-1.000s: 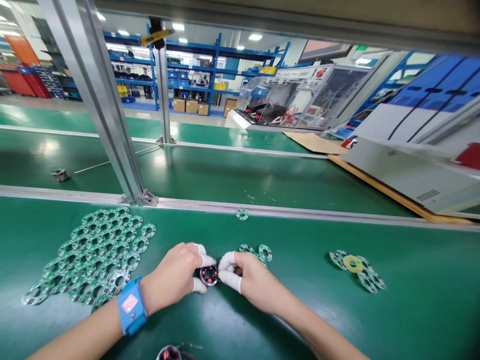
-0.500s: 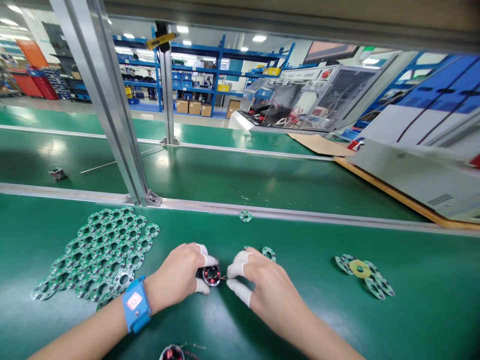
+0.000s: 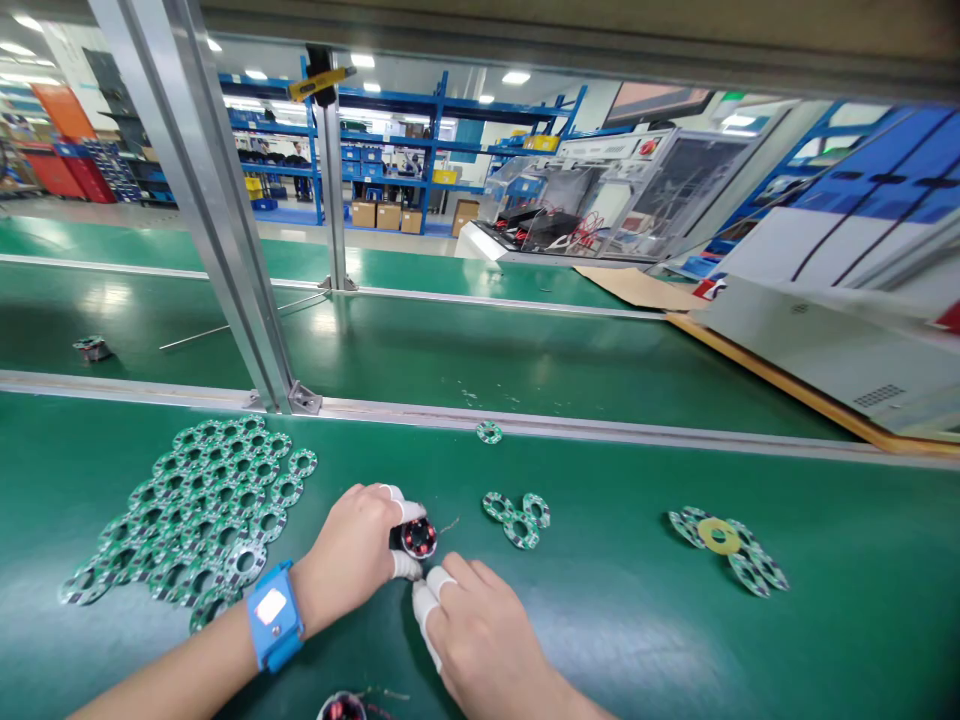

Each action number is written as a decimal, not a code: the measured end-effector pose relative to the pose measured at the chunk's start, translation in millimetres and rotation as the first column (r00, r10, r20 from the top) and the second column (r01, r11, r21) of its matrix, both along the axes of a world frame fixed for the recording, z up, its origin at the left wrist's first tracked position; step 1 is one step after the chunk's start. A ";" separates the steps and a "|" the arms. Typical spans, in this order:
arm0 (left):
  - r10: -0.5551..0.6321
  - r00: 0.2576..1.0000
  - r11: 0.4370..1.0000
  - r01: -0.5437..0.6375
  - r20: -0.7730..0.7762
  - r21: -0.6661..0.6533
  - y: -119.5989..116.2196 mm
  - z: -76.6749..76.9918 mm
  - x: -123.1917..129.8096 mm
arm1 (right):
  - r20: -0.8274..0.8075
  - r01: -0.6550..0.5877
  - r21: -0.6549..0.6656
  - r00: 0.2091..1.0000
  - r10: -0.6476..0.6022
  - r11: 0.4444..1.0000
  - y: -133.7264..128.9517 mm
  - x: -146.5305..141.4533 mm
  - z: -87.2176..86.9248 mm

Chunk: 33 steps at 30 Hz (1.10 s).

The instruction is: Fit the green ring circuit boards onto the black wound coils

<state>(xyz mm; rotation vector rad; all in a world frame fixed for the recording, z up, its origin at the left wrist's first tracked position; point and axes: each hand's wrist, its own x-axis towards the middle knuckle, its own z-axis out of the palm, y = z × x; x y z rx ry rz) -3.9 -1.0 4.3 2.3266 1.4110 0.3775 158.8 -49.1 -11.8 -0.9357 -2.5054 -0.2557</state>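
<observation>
My left hand [image 3: 360, 535], with white finger cots and a blue wrist strap [image 3: 274, 612], grips a small round motor stator [image 3: 418, 538] by its sides. Its red copper windings face up, and a thin wire sticks out to the upper right. Just below the stator is my right hand [image 3: 476, 620], also in white finger cots, its fingers bent and pressed together; whatever they pinch is hidden. Another wound stator [image 3: 343, 706] lies at the bottom edge, partly cut off. Several ring-shaped green circuit boards [image 3: 520, 530] lie right of the hands.
A broad spread of green ring boards [image 3: 202, 500] covers the bench at left. More boards with a yellow ring [image 3: 718, 537] lie at right, and a single board [image 3: 489, 432] by the rail. An aluminium post [image 3: 217, 220] rises at left. A grey metal cabinet [image 3: 825, 350] stands far right.
My right hand has moved down and left, from the stator's right side to below it, uncovering the nearby ring boards. The stator has shifted slightly up and left in my left hand.
</observation>
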 end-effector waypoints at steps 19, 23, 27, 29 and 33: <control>0.209 0.902 0.975 -0.160 0.378 -0.157 -0.5 13.7 1.8 | 0.271 0.272 -0.586 0.953 -0.131 0.763 71.4 57.8 49.4; 0.150 0.970 0.989 -0.144 0.193 -0.041 -8.3 9.3 9.8 | 0.200 0.312 -0.611 0.950 -0.239 0.727 66.5 59.3 53.6; 0.103 0.995 0.995 -0.103 0.017 -0.002 -9.4 6.2 11.6 | 0.272 0.409 -0.523 0.911 -0.309 0.748 56.2 48.9 49.3; 0.084 0.996 0.996 -0.084 -0.015 -0.005 -8.0 6.6 11.6 | 0.265 0.383 -0.506 0.922 -0.284 0.773 54.2 45.6 44.0; 0.070 0.997 0.997 -0.071 -0.035 -0.014 -5.7 7.7 10.9 | 0.252 0.322 -0.521 0.943 -0.218 0.790 59.2 47.9 38.7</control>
